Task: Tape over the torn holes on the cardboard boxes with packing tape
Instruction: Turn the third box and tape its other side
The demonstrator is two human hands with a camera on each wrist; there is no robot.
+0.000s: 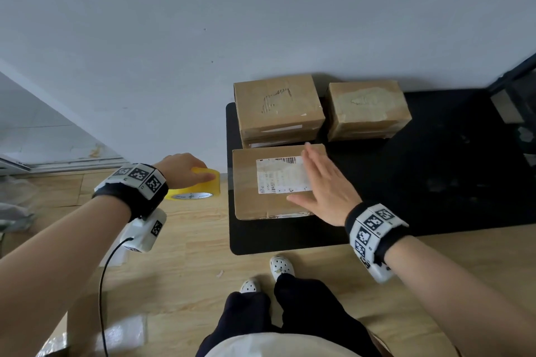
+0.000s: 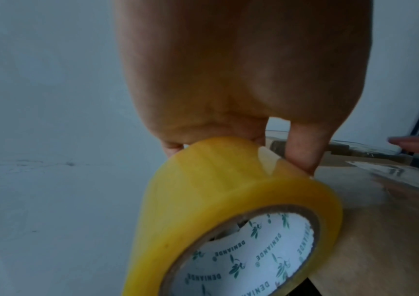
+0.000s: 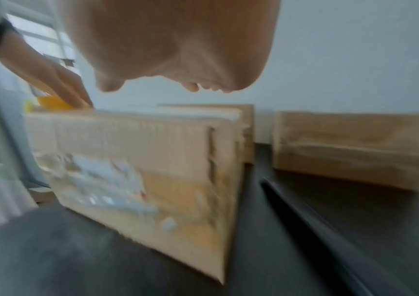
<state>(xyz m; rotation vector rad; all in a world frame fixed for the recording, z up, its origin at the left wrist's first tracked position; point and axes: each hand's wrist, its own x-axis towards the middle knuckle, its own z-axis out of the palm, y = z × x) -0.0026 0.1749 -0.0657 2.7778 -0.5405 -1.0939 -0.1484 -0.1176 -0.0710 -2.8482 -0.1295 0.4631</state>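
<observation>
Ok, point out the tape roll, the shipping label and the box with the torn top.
tape roll [image 1: 200,187]: head view, yellow outer side.
shipping label [image 1: 280,175]: head view, white middle.
torn box [image 1: 277,101]: head view, ripped top face.

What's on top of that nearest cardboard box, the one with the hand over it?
On the nearest box lies a white shipping label with a barcode. The right hand, fingers straight, covers the label's right edge. Clear tape stretches from the yellow tape roll, gripped by the left hand.

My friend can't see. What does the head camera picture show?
A left hand grips a yellow roll of packing tape while the right hand lies flat and open over a labelled brown cardboard box. Two more brown cardboard boxes stand behind it on a black mat.
</observation>
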